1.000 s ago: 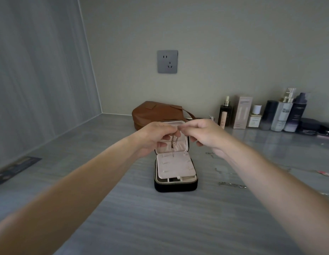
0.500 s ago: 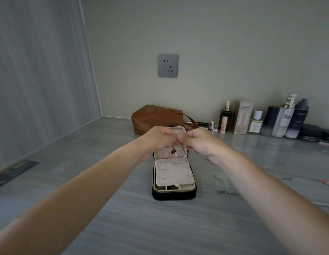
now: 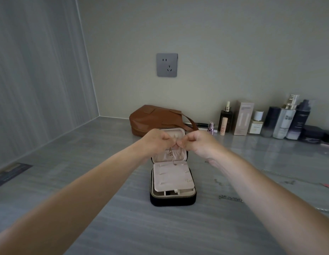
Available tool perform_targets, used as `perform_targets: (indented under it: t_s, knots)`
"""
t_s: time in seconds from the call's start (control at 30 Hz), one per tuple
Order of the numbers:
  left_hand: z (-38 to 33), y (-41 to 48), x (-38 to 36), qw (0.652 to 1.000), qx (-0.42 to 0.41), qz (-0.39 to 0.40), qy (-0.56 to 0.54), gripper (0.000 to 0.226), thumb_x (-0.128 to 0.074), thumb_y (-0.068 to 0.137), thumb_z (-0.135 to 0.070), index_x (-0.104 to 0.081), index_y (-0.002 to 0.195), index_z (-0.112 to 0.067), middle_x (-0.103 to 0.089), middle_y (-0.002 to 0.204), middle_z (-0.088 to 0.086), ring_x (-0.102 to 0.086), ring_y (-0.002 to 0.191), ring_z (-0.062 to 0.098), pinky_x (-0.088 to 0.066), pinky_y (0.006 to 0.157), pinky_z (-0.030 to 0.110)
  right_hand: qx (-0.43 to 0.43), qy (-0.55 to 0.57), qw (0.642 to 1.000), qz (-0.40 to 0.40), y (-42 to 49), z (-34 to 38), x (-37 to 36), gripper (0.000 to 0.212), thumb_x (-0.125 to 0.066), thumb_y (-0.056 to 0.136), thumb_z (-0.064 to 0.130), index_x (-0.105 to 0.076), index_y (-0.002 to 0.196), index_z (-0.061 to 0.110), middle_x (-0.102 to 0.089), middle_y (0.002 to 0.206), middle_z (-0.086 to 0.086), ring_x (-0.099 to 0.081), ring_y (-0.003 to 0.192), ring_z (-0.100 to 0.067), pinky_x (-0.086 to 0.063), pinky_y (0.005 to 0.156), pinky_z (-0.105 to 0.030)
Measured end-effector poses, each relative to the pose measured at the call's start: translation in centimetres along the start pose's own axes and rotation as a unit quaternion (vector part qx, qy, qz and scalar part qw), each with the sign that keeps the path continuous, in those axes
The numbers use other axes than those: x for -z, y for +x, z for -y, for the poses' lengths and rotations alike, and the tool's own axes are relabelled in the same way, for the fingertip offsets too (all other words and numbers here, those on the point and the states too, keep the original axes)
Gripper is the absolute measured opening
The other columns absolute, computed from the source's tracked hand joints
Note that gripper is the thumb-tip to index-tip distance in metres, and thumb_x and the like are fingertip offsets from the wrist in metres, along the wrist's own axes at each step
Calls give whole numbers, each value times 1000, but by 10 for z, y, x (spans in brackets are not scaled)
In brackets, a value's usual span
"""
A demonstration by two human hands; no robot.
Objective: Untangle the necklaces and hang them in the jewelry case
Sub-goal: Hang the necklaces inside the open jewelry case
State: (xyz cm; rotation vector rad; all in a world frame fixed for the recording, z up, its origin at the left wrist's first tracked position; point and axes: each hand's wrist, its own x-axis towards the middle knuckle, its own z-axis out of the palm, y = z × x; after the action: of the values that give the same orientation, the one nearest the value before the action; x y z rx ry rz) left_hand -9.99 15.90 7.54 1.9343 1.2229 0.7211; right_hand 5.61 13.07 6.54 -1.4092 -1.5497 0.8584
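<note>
Necklace chain [image 3: 172, 157], thin and gold, hangs from both my hands in front of the upright lid [image 3: 175, 133] of the jewelry case [image 3: 172, 201]. My left hand [image 3: 157, 142] and right hand [image 3: 195, 143] meet knuckle to knuckle, fingers curled tight, each pinching the top of the chain. It drops against the pink lining toward the hinge. The black case sits open on the grey counter [image 3: 104, 227]. Another chain [image 3: 230, 198] lies to its right, and a brown bag [image 3: 152, 116] rests behind it.
</note>
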Motion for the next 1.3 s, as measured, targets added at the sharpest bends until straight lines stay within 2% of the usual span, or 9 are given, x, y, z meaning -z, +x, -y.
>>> perform_targets:
  t_s: [0.23,0.43,0.53,0.67,0.83,1.03,1.1,1.17,1.3]
  knots:
    - [2,-1,3,1000,-3,-27,-10,13,-65,88,-17,-73,89,-7,-72,97,4,-65,99,15,-49,80,19,22,-54,996,-60,-2,0,2,13,-68,86,20,-66,74,24,-61,75,11,-53,71,-4,-39,61,-14]
    - [4,2,-2,985,-53,-111,124,15,-65,84,-25,-73,78,-13,-72,85,6,-66,86,25,-52,73,36,79,-139,980,-117,5,-5,0,18,-69,85,24,-65,68,28,-57,67,17,-50,64,2,-36,58,-19]
    - [4,3,-5,941,-95,-193,260,13,-62,83,-36,-72,83,-27,-58,103,-4,-48,106,22,-43,86,36,109,-185,965,-149,10,-7,-3,30,-68,83,26,-57,58,37,-56,72,16,-54,74,-7,-36,63,-24]
    - [4,7,-10,936,-75,-208,274,14,-61,84,-37,-71,86,-27,-52,121,-5,-42,115,26,-37,94,39,84,-172,968,-164,14,-5,-3,15,-67,83,24,-66,69,23,-64,73,8,-61,77,-14,-44,66,-26]
    - [7,17,-11,949,-83,-213,217,32,-61,78,-40,-43,52,-34,-59,91,0,-56,94,28,-49,74,39,111,-183,958,-191,21,-6,-6,9,-67,81,22,-69,75,15,-67,75,2,-62,76,-16,-39,62,-26]
    - [13,24,-5,949,-90,-211,216,37,-68,75,-31,-47,46,-35,-45,64,-12,-56,89,33,-34,66,29,122,-170,966,-154,26,-6,-2,7,-67,82,20,-70,76,18,-65,77,6,-63,78,-14,-45,66,-23]
    - [11,23,-5,950,-87,-217,207,20,-69,76,-31,-64,57,-29,-58,81,-8,-54,100,30,-31,76,26,135,-196,955,-179,26,-6,-5,8,-67,81,19,-71,76,15,-65,73,5,-59,71,-13,-37,56,-13]
    - [9,19,-7,948,-91,-233,198,14,-69,78,-29,-72,72,-17,-60,105,2,-49,109,25,-27,83,22,154,-217,942,-207,26,-8,-9,10,-67,80,18,-71,75,10,-67,72,-1,-56,67,-14,-31,54,-19]
    - [7,15,-11,948,-102,-236,188,15,-65,81,-18,-71,76,-5,-57,114,8,-46,110,25,-24,83,17,174,-217,929,-245,27,-15,-12,19,-69,79,20,-67,66,7,-62,63,-1,-51,61,-15,-28,56,-23]
